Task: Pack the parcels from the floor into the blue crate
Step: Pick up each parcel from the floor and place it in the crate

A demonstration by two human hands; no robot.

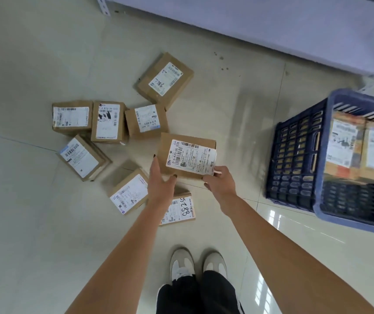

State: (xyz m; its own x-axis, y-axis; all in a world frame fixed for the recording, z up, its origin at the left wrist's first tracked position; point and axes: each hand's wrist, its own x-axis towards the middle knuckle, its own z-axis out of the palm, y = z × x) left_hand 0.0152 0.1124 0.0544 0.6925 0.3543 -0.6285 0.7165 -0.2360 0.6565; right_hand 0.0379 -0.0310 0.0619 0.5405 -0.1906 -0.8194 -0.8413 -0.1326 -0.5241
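Observation:
Both my hands hold one brown cardboard parcel [187, 155] with a white label, raised above the floor. My left hand [160, 180] grips its left near edge and my right hand [220, 181] grips its right near corner. Several more labelled parcels lie on the tiled floor: one marked 7786 [164, 80] farther off, a row of three [108, 121] to the left, one tilted [82, 158] below them, one [129, 192] under my left forearm and one marked 5288 [179, 210] between my arms. The blue crate [299, 155] stands at the right with two parcels [360, 146] inside.
A pale shelf or cabinet base [272, 26] runs along the top, with a white metal upright [103, 5] at its left end. My shoes [197, 264] stand at the bottom centre. Bare tiled floor [22, 223] lies to the left and between the parcels and the crate.

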